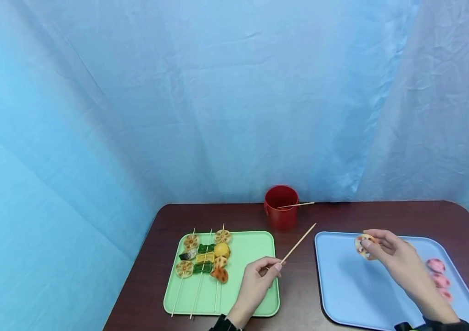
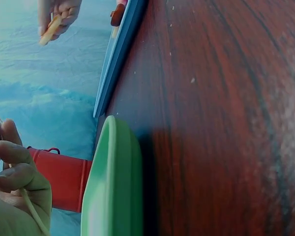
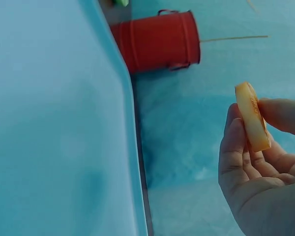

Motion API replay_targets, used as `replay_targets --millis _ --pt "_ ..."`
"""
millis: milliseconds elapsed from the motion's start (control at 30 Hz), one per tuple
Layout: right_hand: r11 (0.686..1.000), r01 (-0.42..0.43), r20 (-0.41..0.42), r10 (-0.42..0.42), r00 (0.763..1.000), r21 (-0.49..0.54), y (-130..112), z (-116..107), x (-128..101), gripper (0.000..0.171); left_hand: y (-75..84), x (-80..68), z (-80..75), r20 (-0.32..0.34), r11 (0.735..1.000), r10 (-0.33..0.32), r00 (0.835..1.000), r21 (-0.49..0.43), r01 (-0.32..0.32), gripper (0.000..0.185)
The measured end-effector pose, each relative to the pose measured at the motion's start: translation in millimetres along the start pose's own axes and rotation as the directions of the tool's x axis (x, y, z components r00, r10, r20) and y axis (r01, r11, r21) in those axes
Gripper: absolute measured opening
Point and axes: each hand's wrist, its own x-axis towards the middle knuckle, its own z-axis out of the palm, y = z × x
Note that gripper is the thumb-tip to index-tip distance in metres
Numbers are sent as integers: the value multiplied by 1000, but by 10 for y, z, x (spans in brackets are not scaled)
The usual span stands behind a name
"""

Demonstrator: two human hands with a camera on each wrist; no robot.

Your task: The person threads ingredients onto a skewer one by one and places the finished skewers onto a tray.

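Dark wood-grain table (image 1: 300,289), blue cloth (image 1: 234,92) hung behind it. My left hand (image 1: 257,279) pinches a bare skewer (image 1: 299,242) over the green tray's (image 1: 255,246) right edge; my right hand (image 1: 404,264) pinches a lotus slice (image 3: 251,118) above the blue tray (image 1: 337,285).

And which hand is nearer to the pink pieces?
Right: the right hand is over the blue tray, left of the pink pieces; the left hand is farther left, by the green tray.
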Motion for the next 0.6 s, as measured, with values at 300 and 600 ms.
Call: replay_targets --millis 300,600 --pt "980 -129 28 126 992 153 -149 116 64 67 -57 -29 14 87 998 20 996 63 -26 18" --pt "865 -131 104 92 990 484 -173 189 101 37 -50 -21 36 149 994 54 987 90 -68 21"
